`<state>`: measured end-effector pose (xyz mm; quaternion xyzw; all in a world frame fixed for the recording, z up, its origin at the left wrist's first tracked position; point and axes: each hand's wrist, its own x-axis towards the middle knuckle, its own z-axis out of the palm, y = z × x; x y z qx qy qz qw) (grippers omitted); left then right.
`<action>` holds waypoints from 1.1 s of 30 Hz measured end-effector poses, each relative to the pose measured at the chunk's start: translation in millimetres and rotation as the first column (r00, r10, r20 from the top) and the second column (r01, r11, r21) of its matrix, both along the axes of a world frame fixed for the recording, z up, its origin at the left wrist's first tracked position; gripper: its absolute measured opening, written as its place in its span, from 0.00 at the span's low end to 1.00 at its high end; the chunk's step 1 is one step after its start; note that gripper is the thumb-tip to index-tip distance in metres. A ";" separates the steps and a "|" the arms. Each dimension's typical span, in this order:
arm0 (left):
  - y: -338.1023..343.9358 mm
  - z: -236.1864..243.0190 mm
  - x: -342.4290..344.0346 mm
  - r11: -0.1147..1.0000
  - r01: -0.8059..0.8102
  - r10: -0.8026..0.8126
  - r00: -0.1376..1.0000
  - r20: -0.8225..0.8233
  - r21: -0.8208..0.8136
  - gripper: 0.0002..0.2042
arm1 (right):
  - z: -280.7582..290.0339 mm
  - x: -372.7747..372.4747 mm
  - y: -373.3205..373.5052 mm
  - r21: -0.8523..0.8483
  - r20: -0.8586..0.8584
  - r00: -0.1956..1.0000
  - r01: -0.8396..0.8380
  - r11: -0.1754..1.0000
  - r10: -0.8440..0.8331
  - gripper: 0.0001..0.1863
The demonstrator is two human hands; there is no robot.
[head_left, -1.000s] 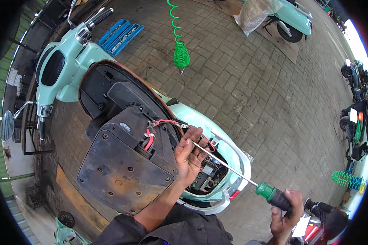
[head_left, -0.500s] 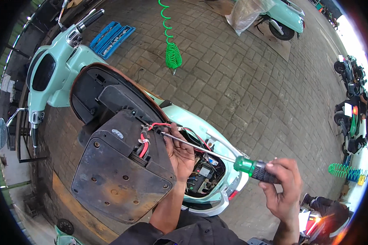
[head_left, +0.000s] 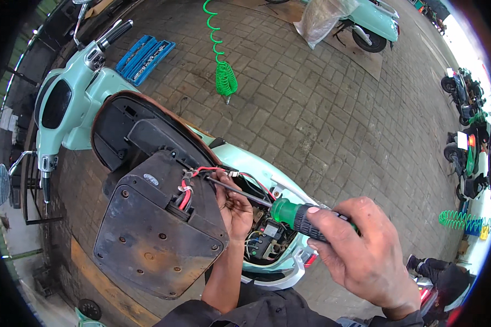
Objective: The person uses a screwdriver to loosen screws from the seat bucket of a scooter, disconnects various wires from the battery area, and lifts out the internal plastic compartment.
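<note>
My right hand grips a green-and-black screwdriver, its long metal shaft angled up-left to beside red wires on the black plastic box under the raised seat. Behind the shaft, my left hand has its curled fingertips at the box's side by the screwdriver's tip; what they pinch, if anything, is hidden. Below and right, the open body of the mint scooter shows a battery and wiring.
A blue toolbox and green coiled hose are beyond the scooter on brick paving. Another mint scooter stands at top right, motorbikes along the right. A person in dark clothes is at lower right.
The screwdriver's tip has moved up-left to the box's side near the wires. My right hand has come forward and left, looming larger. My left fingers sit behind the shaft; the view has shifted slightly.
</note>
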<state>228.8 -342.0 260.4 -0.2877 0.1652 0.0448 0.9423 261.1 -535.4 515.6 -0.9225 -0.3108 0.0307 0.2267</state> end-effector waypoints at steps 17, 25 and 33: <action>20.6 145.6 -84.0 -0.500 -0.472 -0.271 0.882 0.386 0.726 0.39 | 109.8 46.3 85.7 -0.336 -0.427 0.802 -0.569 0.751 0.418 0.28; 56.4 200.4 -14.7 -0.918 -0.135 -0.064 0.978 0.197 0.372 0.41 | 90.3 26.9 71.5 -0.519 -0.141 0.887 -0.444 0.730 0.439 0.19; 75.6 196.1 -11.4 -0.865 -0.269 -0.218 0.962 0.166 0.423 0.22 | 76.5 22.8 64.9 -0.281 -0.003 0.943 -0.319 0.905 0.332 0.18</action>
